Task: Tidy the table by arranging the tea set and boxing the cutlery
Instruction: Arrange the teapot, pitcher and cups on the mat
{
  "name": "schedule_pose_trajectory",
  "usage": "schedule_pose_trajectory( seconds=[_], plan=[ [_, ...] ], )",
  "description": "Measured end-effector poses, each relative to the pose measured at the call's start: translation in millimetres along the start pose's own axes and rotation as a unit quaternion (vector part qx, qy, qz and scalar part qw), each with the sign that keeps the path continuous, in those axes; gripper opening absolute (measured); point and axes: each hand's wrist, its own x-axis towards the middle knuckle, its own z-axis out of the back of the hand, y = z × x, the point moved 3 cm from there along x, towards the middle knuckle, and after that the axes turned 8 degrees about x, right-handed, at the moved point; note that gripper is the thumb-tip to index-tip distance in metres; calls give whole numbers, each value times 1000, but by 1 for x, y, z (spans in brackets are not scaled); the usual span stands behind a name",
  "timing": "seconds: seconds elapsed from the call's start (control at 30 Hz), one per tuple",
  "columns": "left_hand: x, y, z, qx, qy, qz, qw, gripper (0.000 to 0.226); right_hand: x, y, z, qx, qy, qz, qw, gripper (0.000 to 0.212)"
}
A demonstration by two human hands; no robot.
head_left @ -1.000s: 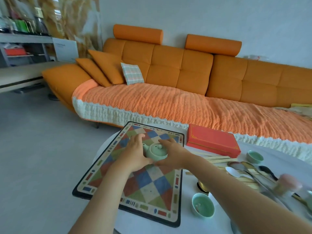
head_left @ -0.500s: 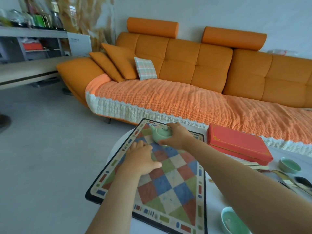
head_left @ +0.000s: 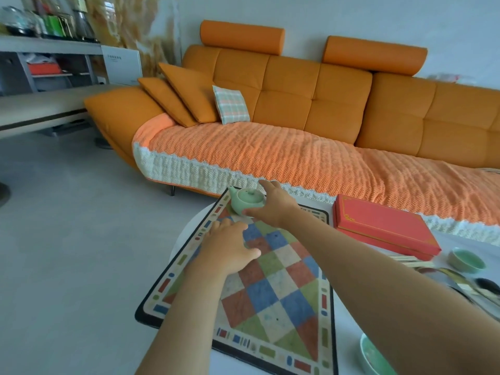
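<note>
The teapot [head_left: 247, 201] sat upright at the far left corner of the checked mat [head_left: 270, 293], spout pointing away to the left and lid in place. The right hand [head_left: 273, 204] held it from its right side: the thumb lay along the near lower curve and the fingers [head_left: 263, 183] reached round the far side, so the body was spanned rather than taken by a handle, which was not visible. The left hand [head_left: 227, 247] rested on the mat just short of the pot, fingers loosely bent and holding nothing.

The pot looked like small glazed ceramic: stiff, light enough for one hand, smooth and probably slippery, and likely to chip if knocked. Its lid seemed loose, so a tilt could drop it. The wide belly looked the safest place to grip, with a fingertip on the lid knob.

On the white tabletop [head_left: 347, 320] to the right lay the closed red box [head_left: 384, 226], two green cups [head_left: 468, 259] well apart from the pot, and the cutlery [head_left: 481, 288] not yet boxed.
</note>
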Motion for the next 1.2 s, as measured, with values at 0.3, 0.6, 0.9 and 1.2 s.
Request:
schedule_pose_trajectory(
  seconds=[0.3, 0.6, 0.9, 1.2],
  plan=[
    [-26, -105, 7, -103, -94, -101, 985, 32, -111, -47, 77, 45, -51, -1, 998, 46],
    [-56, -271, -35, -128, -32, -219, 967, 30, -238, -175, 183, 33, -112, -126, 985, 35],
    [-62, -405, -78, -72, 74, -323, 941, 58, -324, -281, 240, -52, -97, -219, 969, 57],
    [-78, -467, -121, 26, 5, -382, 924, 57, -379, -336, 244, -77, 12, -276, 958, 70]
  ],
)
